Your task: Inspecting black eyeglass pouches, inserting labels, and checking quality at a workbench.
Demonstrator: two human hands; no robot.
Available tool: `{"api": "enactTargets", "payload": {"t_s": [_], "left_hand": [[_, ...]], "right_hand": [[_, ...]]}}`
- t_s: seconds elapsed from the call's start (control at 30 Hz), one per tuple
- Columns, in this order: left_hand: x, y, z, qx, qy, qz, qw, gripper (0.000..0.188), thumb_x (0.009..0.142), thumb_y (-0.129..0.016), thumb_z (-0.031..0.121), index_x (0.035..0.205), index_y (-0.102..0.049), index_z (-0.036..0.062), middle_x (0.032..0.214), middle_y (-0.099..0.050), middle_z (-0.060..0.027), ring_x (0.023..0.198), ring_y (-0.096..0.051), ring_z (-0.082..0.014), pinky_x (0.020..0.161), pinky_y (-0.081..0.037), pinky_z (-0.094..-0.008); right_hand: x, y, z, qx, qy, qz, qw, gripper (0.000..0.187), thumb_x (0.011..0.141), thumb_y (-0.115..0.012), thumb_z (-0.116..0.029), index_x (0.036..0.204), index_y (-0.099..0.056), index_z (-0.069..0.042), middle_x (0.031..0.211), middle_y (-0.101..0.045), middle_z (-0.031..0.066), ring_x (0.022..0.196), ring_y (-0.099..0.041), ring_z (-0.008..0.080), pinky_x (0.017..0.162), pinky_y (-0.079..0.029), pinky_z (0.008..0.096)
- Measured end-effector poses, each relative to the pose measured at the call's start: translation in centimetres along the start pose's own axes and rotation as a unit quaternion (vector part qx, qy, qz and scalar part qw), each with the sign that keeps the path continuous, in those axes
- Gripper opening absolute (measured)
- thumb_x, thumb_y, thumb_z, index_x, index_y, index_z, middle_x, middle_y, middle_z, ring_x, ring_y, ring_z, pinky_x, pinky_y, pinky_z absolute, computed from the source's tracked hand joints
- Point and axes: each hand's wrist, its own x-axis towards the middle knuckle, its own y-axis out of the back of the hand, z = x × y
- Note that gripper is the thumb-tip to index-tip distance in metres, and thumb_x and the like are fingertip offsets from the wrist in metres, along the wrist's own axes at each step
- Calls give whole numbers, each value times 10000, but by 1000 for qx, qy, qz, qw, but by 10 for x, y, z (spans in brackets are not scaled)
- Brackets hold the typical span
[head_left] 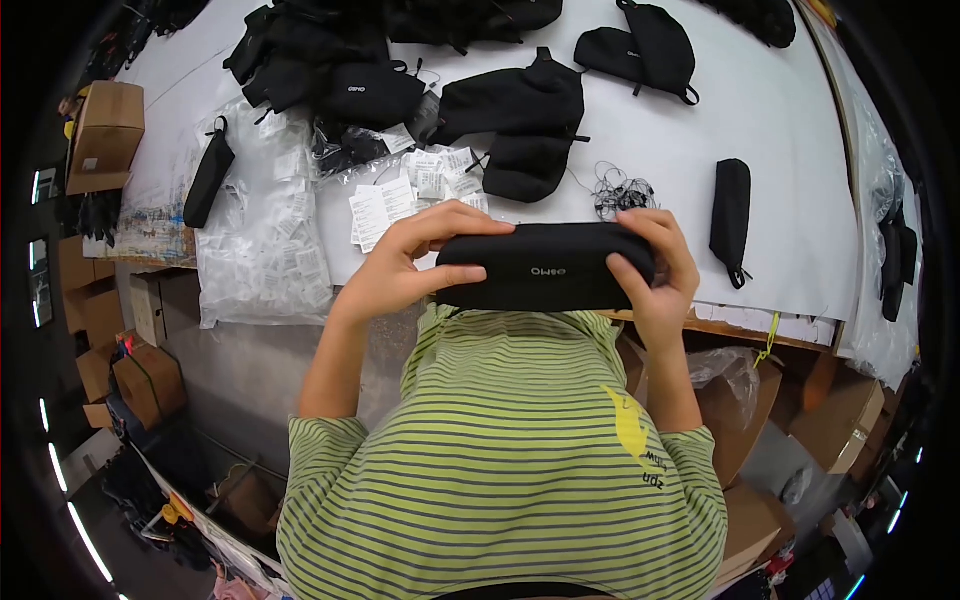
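Observation:
A long black fabric pouch (550, 290) with a small light print lies level between my hands, close in front of my body at the table's near edge. My left hand (405, 262) grips its left end, fingers over the top and thumb on the near face. The other end is pinched by my right hand (660, 275), its fingers bent around the upper corner. Just beyond the pouch are white printed tags (385, 205) and a tangle of thin black strings (625, 190). Another slim black pouch (730, 220) lies right of my right hand.
Black pouches (310, 75) are heaped at the far left, with more (515, 125) at the back middle and far right (650, 50). A clear plastic bag of white tags (265, 220) hangs over the near edge of the white table (790, 130). Cardboard boxes (105, 135) stand at the left.

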Motion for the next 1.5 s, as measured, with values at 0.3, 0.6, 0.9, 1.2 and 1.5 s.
{"api": "enactTargets", "payload": {"t_s": [0.3,0.6,0.9,1.2,1.5], "left_hand": [[-3,-3,-27,-26,97,-66,993,329,798,-658,126,1121,-661,60,1154,-484,-35,943,-502,-119,792,-414,-234],[-37,46,-139,452,113,390,794,706,853,-634,395,1350,-357,-24,1346,-371,-237,1264,-318,-391,1063,-250,-462],[-42,53,-178,400,182,412,798,849,803,-661,481,1348,-334,-81,1352,-367,-269,1238,-336,-412,1039,-265,-474],[-38,44,-158,498,157,476,708,529,814,-703,274,1189,-493,-34,1161,-550,-180,1035,-532,-301,878,-405,-389],[-42,36,-114,4,55,523,850,369,846,-660,116,1154,-538,-47,1086,-615,-117,963,-577,-160,866,-429,-271]], "right_hand": [[-3,42,4,38,-283,-242,927,278,744,-718,-36,1019,-705,-66,1001,-599,42,859,-572,92,600,-469,180],[-22,143,22,-368,-81,311,872,326,777,-719,-59,1095,-673,-115,1050,-549,33,912,-544,135,703,-500,283],[-52,148,109,-546,-49,210,810,352,786,-642,-45,1125,-622,-137,1102,-518,118,992,-528,259,859,-436,356],[0,33,103,-345,-147,28,927,101,797,-667,-159,879,-660,-101,856,-565,73,713,-581,216,624,-471,322],[50,26,154,-498,-141,-81,852,77,760,-668,-144,787,-645,-76,870,-565,73,828,-604,250,683,-496,368]]}}
